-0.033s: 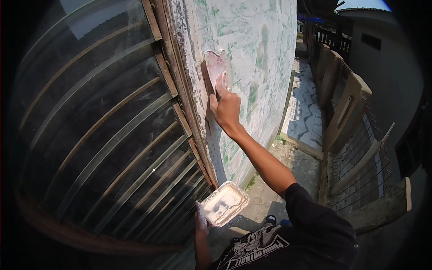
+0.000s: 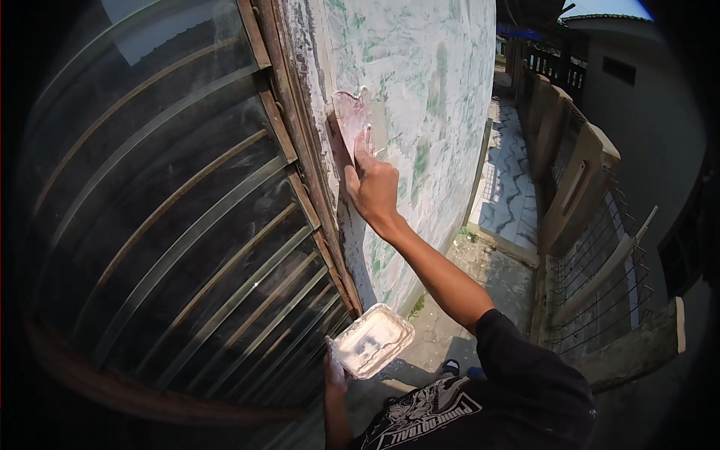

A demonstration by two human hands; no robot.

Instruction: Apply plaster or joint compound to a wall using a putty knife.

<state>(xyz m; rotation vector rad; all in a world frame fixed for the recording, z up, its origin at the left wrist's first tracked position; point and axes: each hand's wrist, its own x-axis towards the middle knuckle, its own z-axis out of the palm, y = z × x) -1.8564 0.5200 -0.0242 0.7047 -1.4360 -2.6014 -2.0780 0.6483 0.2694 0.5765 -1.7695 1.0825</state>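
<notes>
Fingers of our right hand [image 2: 375, 187] grip a flat putty scraper [image 2: 354, 120], index finger laid along the blade, which is pressed flat on the white-and-green mottled wall [image 2: 427, 90] just right of the wooden window frame [image 2: 300, 172]. Our left hand [image 2: 334, 371], low and near, is closed on the edge of a shallow white tray [image 2: 373, 340] smeared with filler, held level below the frame's corner. Barred window glass [image 2: 172, 225] fills the left; a paved walkway [image 2: 510, 187] and fence [image 2: 577, 187] sit far right.

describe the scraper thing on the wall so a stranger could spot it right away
Find the barred window's brown wooden frame beside the patchy white-and-green wall. Just right of it, the right hand presses a flat pinkish putty blade against the wall, the only pink, smooth-edged thing there.
</notes>
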